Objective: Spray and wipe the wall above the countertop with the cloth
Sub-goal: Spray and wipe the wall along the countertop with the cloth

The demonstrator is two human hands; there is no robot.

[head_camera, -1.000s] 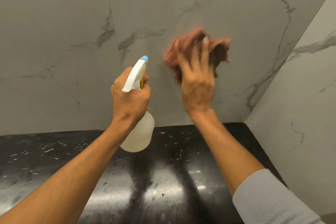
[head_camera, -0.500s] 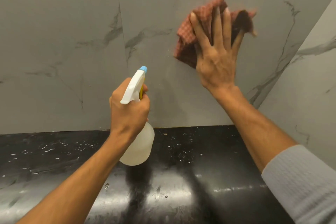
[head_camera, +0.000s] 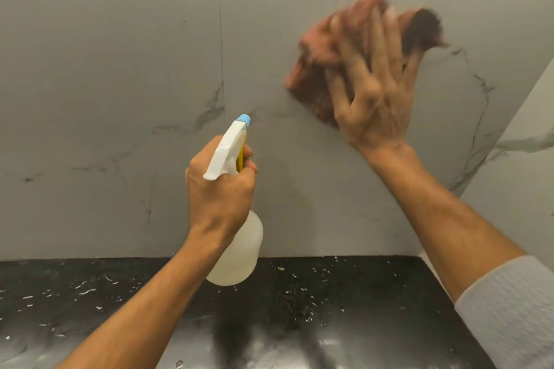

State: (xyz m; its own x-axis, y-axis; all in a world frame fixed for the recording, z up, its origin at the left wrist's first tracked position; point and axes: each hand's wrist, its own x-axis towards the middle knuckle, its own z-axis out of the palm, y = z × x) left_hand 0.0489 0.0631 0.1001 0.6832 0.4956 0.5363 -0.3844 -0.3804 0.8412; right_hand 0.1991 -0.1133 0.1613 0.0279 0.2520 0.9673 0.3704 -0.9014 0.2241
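My right hand (head_camera: 374,99) presses a reddish checked cloth (head_camera: 311,69) flat against the grey marble wall (head_camera: 120,69), fingers spread over it; both are blurred by motion. My left hand (head_camera: 220,192) grips the neck of a white spray bottle (head_camera: 236,252) with a blue nozzle, held upright in front of the wall's lower part and pointing at it, to the lower left of the cloth. The bottle's translucent body hangs below my fist, above the black countertop (head_camera: 344,302).
The black countertop is glossy and speckled with droplets and small crumbs. A side wall (head_camera: 515,204) of the same grey marble meets the back wall at a corner on the right. A vertical tile joint runs down the back wall at the left of the bottle.
My right hand has swept the cloth up and to the right along the wall, then slightly back down. The left hand keeps the bottle in about the same place.
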